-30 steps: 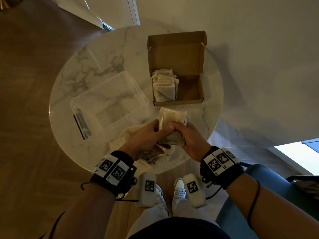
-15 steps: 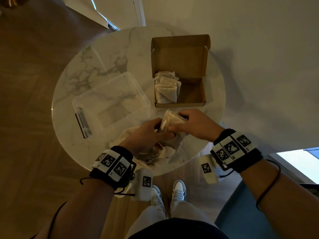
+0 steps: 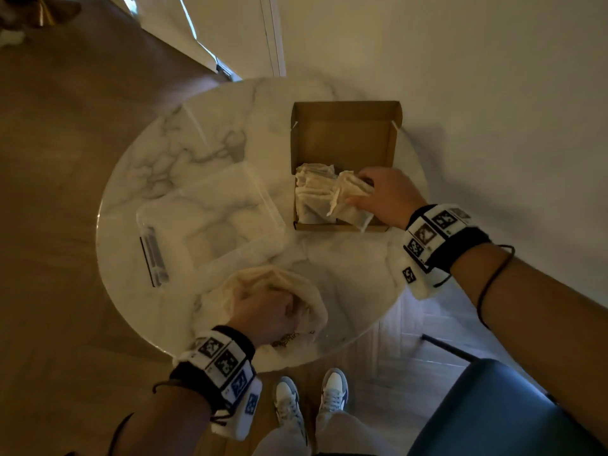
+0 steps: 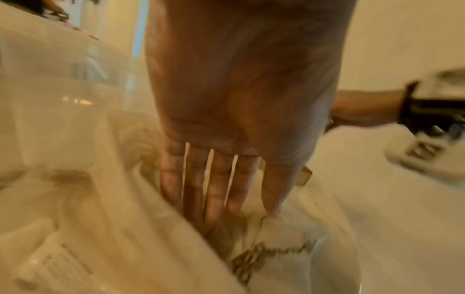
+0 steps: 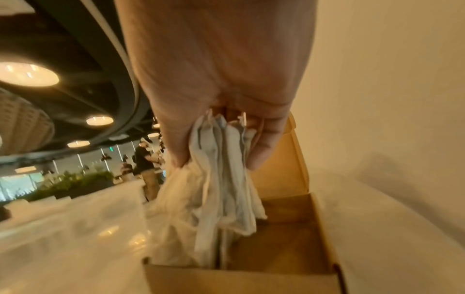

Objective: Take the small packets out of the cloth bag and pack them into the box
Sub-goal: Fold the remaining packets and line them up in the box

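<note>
An open brown cardboard box (image 3: 342, 228) stands at the back right of the round marble table (image 3: 158, 159). Several cream cloth packets (image 3: 311, 192) stand in its left half. My right hand (image 3: 362, 189) is over the box's right half and pinches another cream packet (image 3: 348, 200) between thumb and fingers; the right wrist view shows this packet (image 5: 214, 199) hanging down into the box (image 5: 276, 228). The cream cloth bag (image 3: 263, 278) lies crumpled at the table's near edge. My left hand (image 4: 221, 199) reaches into the bag's mouth (image 4: 125, 208) with straight fingers; their tips are hidden in the cloth.
A clear plastic container (image 3: 210, 218) sits left of the box, just beyond the bag. A wall runs close behind and right of the table. A dark blue chair (image 3: 493, 406) stands at the lower right, and the person's shoes (image 3: 309, 399) are under the near edge.
My right hand has carried the packet from above the bag away to the box. My left hand let go of it and went into the bag.
</note>
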